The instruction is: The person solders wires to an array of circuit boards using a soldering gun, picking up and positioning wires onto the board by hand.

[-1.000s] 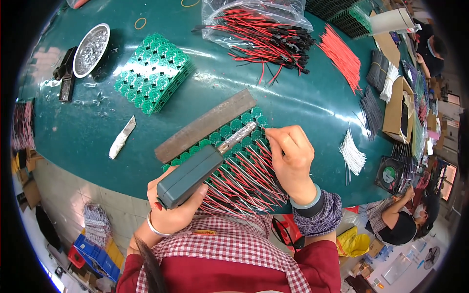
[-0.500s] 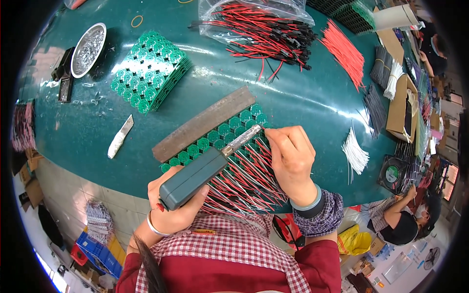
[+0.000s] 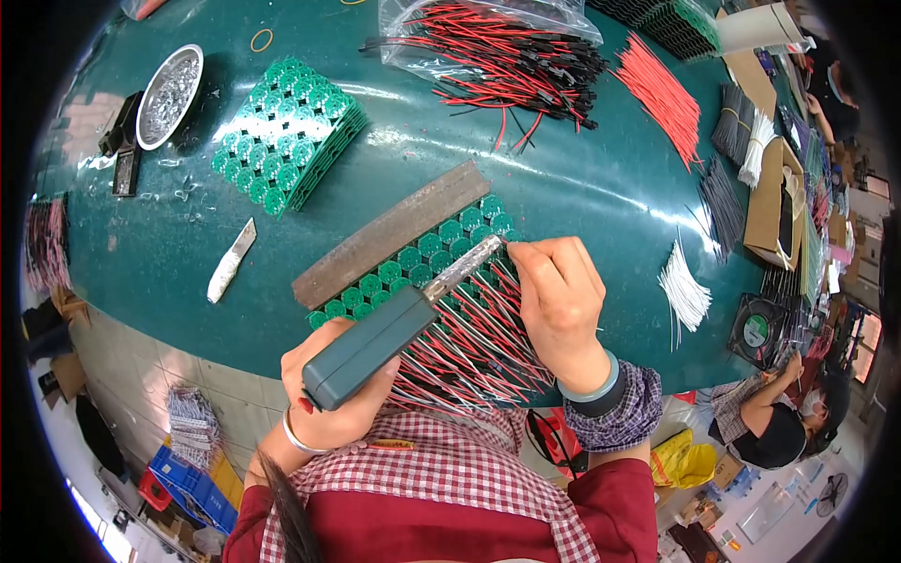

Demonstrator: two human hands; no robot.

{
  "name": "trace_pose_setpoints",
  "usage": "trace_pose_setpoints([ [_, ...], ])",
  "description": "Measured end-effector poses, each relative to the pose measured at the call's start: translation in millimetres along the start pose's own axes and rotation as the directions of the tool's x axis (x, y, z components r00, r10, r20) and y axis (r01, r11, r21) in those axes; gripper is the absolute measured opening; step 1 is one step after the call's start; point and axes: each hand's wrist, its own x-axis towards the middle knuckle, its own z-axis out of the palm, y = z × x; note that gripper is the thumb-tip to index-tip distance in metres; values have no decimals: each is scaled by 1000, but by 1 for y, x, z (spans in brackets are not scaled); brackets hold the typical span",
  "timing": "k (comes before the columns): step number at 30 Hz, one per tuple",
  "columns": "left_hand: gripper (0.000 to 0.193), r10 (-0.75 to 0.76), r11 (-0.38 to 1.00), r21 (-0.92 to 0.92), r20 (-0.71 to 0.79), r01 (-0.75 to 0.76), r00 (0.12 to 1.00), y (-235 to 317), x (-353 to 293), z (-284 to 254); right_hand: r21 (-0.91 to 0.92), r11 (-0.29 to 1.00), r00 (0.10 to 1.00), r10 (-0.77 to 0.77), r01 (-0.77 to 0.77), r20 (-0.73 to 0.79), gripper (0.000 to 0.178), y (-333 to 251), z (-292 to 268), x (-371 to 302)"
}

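My left hand [image 3: 328, 422] is wrapped round the dark green body of a soldering gun [image 3: 371, 347]. Its silvery tip reaches up and right to the right end of a panel of round green circuit boards [image 3: 410, 258]. Beside that tip, my right hand [image 3: 566, 305] pinches a thin wire, most of it hidden by the fingers. Red, white and black wires [image 3: 469, 352] fan from the panel toward my apron. Along the panel's far edge lies a brownish metal bar [image 3: 394, 233].
Stacked green board panels [image 3: 282, 141], a bowl of silvery bits [image 3: 171, 98] and a white-wrapped blade [image 3: 230, 263] lie to the left. A bag of red-black leads [image 3: 507, 56] is at the back. Red wires [image 3: 662, 98], white wires [image 3: 685, 291] and a fan [image 3: 755, 330] are rightward.
The soldering gun and both hands stay at nearly the same spot, with only a very slight shift of the gun. Nothing has been let go or picked up.
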Motion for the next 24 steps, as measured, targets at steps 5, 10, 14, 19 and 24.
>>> trace_pose_setpoints([
  [5, 20, 27, 1000, 7, -27, -27, 999, -1, -2, -1, 0, 1000, 1000, 9, -9, 4, 29, -1, -1, -1],
  [10, 22, -3, 999, 33, -23, 3, 1000, 2, -4, -1, -2, 1000, 1000, 16, -16, -7, 26, -2, 0, 1],
  [14, 23, -2, 1000, 31, -16, 3, 1000, 0, -3, 0, 14, 999, 999, 35, -35, -26, 24, -3, 2, 2],
  [19, 23, 0, 1000, 15, -10, 0, 1000, -1, -2, 1, 29, 997, 997, 66, -65, -39, 20, -4, 3, 2],
  [24, 23, 23, 1000, -19, -31, -23, 999, -4, 0, 5, -8, 999, 998, 53, -54, -41, 19, -4, 5, 4],
])
